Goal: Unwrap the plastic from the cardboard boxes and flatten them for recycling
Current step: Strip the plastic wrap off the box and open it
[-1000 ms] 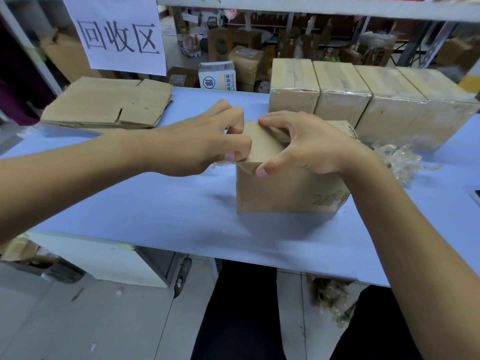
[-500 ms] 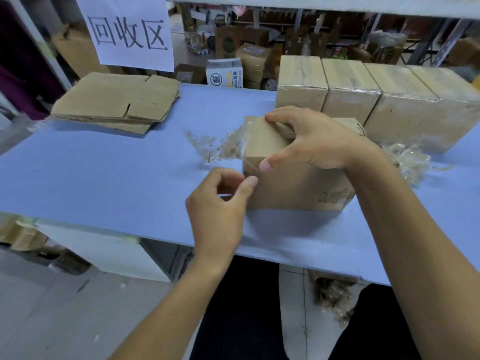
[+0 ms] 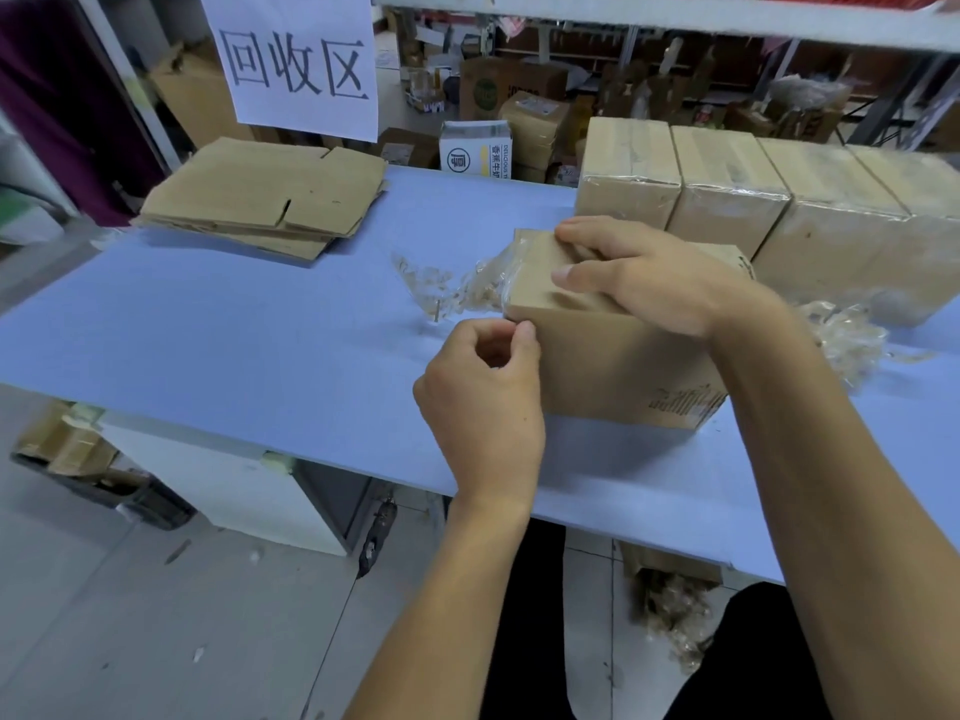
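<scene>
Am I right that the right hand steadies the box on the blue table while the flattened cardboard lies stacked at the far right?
Not quite: the head view shows the flattened cardboard stacked at the far left. The right hand does steady the box on the table.

Matt cardboard box (image 3: pixel 618 366), crinkled glossy plastic (image 3: pixel 457 293)
</scene>
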